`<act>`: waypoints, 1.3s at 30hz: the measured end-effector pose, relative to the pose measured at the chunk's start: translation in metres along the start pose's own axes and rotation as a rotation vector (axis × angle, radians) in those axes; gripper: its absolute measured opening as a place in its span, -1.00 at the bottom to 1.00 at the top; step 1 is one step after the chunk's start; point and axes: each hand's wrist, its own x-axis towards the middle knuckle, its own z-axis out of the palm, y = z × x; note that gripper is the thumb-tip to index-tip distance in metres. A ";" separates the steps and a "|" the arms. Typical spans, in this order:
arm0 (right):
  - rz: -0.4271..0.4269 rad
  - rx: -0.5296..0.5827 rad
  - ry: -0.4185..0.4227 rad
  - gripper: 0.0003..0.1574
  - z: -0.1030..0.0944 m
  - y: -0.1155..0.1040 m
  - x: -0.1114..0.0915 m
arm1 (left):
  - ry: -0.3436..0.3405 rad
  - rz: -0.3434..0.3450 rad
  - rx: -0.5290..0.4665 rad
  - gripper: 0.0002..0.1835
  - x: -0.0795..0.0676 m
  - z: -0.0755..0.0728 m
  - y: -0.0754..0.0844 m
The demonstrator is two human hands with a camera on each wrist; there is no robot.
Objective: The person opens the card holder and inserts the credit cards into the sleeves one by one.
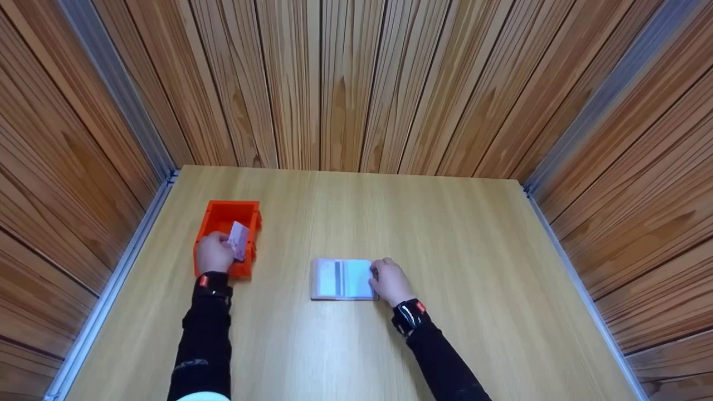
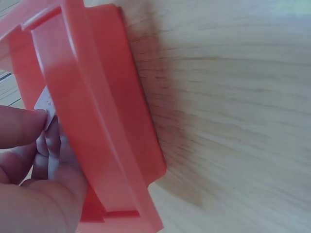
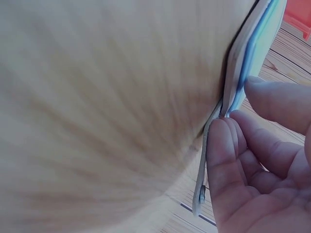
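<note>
Over the orange-red bin [image 1: 211,214], my left hand [image 1: 215,253] pinches a small lilac card [image 1: 238,240] between thumb and fingers. In the left wrist view the bin's side wall [image 2: 92,131] partly hides the card [image 2: 44,104] and the fingers. A card holder [image 1: 328,278] with pale blue clear sleeves lies spread on the table. At its right edge my right hand [image 1: 391,282] grips it, with the thumb [image 3: 272,99] on the sleeves and the fingers at the edge. From that edge a strap with a snap button [image 3: 201,189] sticks out beside the fingers.
The light wood table [image 1: 473,278] is enclosed by a plank wall [image 1: 345,83] at the back and more plank walls at both sides. Metal rails [image 1: 117,273] run along the table's side edges. The bin stands at the table's left.
</note>
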 end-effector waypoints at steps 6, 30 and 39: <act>0.011 0.020 -0.006 -0.66 -0.001 -0.001 0.000 | 0.046 0.003 -0.005 -0.72 -0.002 -0.003 0.008; 0.008 0.020 -0.013 -0.68 0.001 0.001 0.000 | 0.082 -0.094 -0.197 -0.68 -0.002 -0.031 0.053; 0.034 0.032 -0.029 -0.66 0.000 0.000 0.000 | 0.110 -0.034 -0.222 -0.72 -0.009 -0.028 0.072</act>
